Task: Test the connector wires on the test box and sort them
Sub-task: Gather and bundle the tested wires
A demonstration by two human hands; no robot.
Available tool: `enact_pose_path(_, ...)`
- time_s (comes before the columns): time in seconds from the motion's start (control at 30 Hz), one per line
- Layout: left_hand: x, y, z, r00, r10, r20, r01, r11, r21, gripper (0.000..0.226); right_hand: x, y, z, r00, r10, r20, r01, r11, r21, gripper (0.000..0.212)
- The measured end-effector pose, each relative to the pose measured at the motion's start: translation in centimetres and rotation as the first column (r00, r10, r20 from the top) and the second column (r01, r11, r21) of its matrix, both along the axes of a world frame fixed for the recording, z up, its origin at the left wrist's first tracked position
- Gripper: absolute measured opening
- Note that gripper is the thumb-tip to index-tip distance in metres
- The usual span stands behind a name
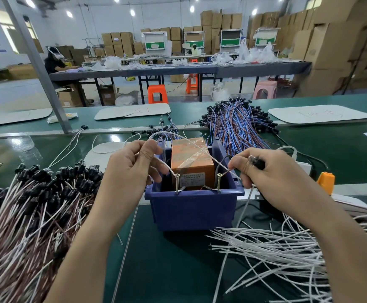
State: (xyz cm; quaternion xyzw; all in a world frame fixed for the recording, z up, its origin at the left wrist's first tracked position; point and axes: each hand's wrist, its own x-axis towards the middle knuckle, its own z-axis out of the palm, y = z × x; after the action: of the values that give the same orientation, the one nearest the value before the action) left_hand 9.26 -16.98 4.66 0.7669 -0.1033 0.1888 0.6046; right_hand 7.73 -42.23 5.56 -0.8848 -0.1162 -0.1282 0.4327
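Over the open top of the blue test box point(193, 206), both our hands work on one connector wire point(196, 147), whose white leads arch above the taped orange block point(192, 158) sitting inside the box. Our left hand point(132, 169), just left of the box, pinches one lead between thumb and fingers. That lead's end comes down to the head of the left screw point(177, 176) at the box's near wall, though we cannot tell whether it actually touches. Our right hand point(272, 178), just right of the box, pinches the other lead with its bare tip at the head of the right screw point(219, 175), and its curled fingers also hold a black connector point(258, 164). So the wire's long axis runs across the box from side to side, each end nearest the hand on its own side, with the two screws between our hands. We judge this to be the testing step itself: each tip must sit firmly on its screw, and a small slip would break contact. Left of the box lies a heap of brown and white wires point(36, 204); right of it, a spread of white wires point(276, 248); behind it, a blue and brown bundle point(239, 125), all on the green surface point(167, 270).
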Motion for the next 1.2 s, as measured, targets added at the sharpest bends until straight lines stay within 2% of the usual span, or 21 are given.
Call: enact_pose_path(1.2, -0.34, 0.03, 0.33, 1.0, -0.013, -0.006, 0.013, 1.0, -0.022, 0.03, -0.05, 0.16, -0.09, 1.0, 0.008, 0.022, -0.008, 1.0, 0.006, 0.022)
